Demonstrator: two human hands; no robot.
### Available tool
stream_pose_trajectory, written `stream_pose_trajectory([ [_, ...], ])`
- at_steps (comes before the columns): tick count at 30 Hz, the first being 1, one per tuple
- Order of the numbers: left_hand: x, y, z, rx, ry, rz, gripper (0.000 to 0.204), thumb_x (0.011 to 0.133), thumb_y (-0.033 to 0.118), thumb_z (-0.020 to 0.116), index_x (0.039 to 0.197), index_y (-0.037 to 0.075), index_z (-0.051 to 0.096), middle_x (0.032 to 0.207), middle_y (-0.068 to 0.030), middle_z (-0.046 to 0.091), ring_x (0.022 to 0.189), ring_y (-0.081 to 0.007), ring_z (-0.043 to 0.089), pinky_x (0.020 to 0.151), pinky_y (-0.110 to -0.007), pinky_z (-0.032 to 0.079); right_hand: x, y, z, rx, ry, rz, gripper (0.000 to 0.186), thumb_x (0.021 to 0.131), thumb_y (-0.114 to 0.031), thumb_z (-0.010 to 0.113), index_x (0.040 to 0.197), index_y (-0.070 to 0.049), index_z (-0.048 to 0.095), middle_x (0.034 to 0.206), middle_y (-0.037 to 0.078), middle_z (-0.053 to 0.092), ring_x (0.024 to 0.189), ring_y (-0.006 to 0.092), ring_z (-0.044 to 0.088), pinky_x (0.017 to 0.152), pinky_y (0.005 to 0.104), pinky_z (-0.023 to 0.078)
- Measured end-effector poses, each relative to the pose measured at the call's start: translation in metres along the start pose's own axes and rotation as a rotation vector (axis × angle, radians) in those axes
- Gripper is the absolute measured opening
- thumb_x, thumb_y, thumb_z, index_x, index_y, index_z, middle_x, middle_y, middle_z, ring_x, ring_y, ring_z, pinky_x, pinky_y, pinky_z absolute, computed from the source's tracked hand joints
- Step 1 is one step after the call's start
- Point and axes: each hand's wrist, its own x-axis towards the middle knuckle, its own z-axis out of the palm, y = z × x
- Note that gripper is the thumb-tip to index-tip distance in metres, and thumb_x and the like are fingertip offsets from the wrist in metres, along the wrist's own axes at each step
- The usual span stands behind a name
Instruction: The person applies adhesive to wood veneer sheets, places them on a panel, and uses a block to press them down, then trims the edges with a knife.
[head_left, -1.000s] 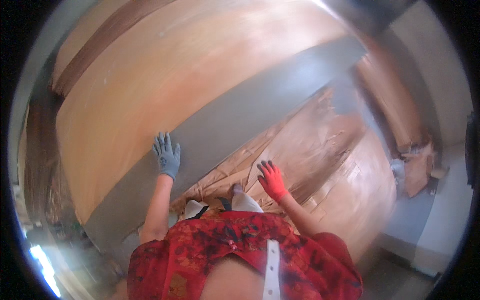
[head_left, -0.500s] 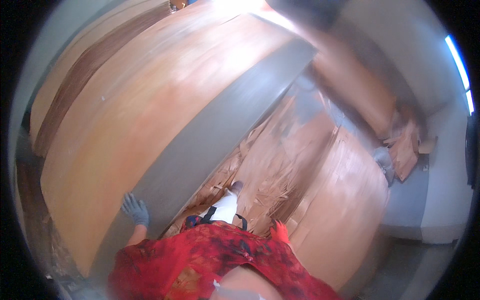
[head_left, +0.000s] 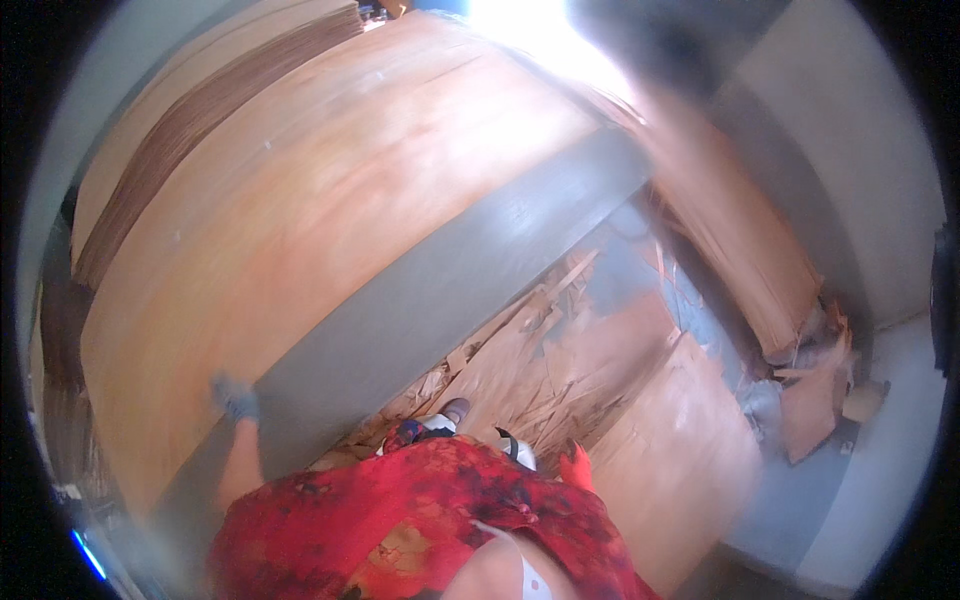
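Observation:
My left hand (head_left: 237, 398), in a grey glove, reaches to the near edge of a wide sheet of wood veneer (head_left: 300, 220). Its fingers look stretched out but are blurred, and nothing shows in its grasp. Beside the sheet runs a long smooth grey surface (head_left: 450, 270). My right hand (head_left: 575, 467), in an orange-red glove, hangs low by my side with its fingers extended, nearest to a pale veneer sheet (head_left: 670, 440) on the right. I see nothing in it.
Torn veneer scraps (head_left: 540, 370) litter the floor around my shoe (head_left: 456, 408). A thick stack of veneer (head_left: 210, 130) lies at the far left. Another long stack (head_left: 740, 210) stands at the far right, with broken pieces (head_left: 815, 400) at its near end.
My left hand has moved left and slightly up, onto the veneer's edge. My right hand shifted slightly right in view. The view has turned, and my feet have changed position.

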Motion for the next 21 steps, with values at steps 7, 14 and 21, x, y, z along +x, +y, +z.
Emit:
stream_pose_trajectory([
  [7, 0.013, 0.504, 0.027, -0.389, -0.013, 0.567, 0.064, 0.092, 0.023, 0.060, 0.148, 0.002, 0.037, 0.156, -0.0257, 0.030, 0.146, -0.0425, 0.025, 0.119, -0.055, 0.015, 0.100, 0.107, -0.095, -0.137, -0.055, 0.145, 0.050, 0.087, -0.019, 0.065, 0.133, -0.003, 0.056, 0.127, 0.024, 0.060, 0.120, 0.0414, 0.055, 0.103, 0.0455, 0.044],
  [14, -0.018, 0.799, 0.027, -0.450, -0.057, 0.571, 0.064, 0.098, 0.037, 0.052, 0.152, 0.009, 0.033, 0.160, -0.0240, 0.022, 0.148, -0.0425, 0.019, 0.119, -0.056, 0.012, 0.265, 0.209, -0.248, -0.189, -0.100, 0.119, 0.050, 0.087, -0.018, 0.065, 0.133, -0.003, 0.056, 0.124, 0.025, 0.061, 0.118, 0.0418, 0.056, 0.102, 0.0460, 0.044],
  [21, 0.014, 0.935, 0.050, -0.321, -0.183, 0.413, 0.065, 0.098, 0.038, 0.053, 0.153, 0.010, 0.033, 0.161, -0.0224, 0.022, 0.148, -0.0425, 0.020, 0.119, -0.056, 0.014, 0.502, 0.189, -0.438, -0.194, -0.091, -0.033, 0.049, 0.087, -0.018, 0.065, 0.133, -0.002, 0.056, 0.124, 0.025, 0.061, 0.118, 0.0416, 0.056, 0.101, 0.0461, 0.045],
])
